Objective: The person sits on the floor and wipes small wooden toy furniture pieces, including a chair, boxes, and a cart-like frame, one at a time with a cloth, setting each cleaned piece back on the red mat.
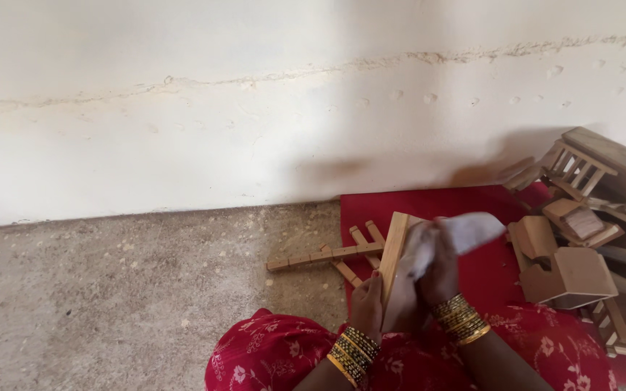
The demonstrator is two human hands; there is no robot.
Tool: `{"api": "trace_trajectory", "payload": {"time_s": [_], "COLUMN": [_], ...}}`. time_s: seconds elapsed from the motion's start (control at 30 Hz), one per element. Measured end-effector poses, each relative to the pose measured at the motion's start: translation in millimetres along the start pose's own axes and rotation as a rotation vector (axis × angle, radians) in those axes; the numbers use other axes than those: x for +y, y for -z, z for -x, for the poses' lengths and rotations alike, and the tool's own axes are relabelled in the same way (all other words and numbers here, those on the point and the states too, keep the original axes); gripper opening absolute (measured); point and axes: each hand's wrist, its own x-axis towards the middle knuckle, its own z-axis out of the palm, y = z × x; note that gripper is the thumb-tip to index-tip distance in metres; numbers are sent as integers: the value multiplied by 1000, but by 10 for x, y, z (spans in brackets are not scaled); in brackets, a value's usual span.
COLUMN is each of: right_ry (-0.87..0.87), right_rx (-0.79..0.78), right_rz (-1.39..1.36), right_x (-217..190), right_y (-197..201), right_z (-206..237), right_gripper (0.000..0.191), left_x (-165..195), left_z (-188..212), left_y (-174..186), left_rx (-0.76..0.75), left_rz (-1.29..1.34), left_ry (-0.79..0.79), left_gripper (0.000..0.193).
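My left hand (366,304) is clamped on the wood board (393,271), long edge pointing away from me; right hand (440,271) w/ white cloth (465,233) pinched against its face.

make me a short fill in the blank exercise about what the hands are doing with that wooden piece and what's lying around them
1. The left hand steadies a flat ____ board standing on edge.
2. The right hand presses a white ____ against the board.
3. The pile of small wooden furniture parts lies on a ____ mat.
4. Both wrists wear stacked ____.

Missing words: wooden; cloth; red; bangles
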Motion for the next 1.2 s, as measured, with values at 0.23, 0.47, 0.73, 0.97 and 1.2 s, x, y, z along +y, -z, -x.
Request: {"api": "trace_trajectory", "payload": {"time_s": [0.23,0.47,0.73,0.97,1.2], "right_ry": [762,898,-1,-42,51], "right_rx": [-285,-104,-180,-922,-1462], "right_rz": [846,754,516,-353,-1840], "right_x": [542,89,-682,-386,-170], "right_y": [47,-71,570,1026,1634], "right_z": [599,125,-468,-267,90], "right_gripper": [34,31,37,44,70], "left_x": [187,-2,347,470,332], "left_z": [-38,72,97,-18,-84], "left_y": [-66,7,55,121,30], "left_rx": [63,71,-22,-59,25], "left_rz": [37,-810,-993,-1225,42], "left_ry": [113,-429,-468,-865,242], "left_gripper": [62,72,58,48,38]}}
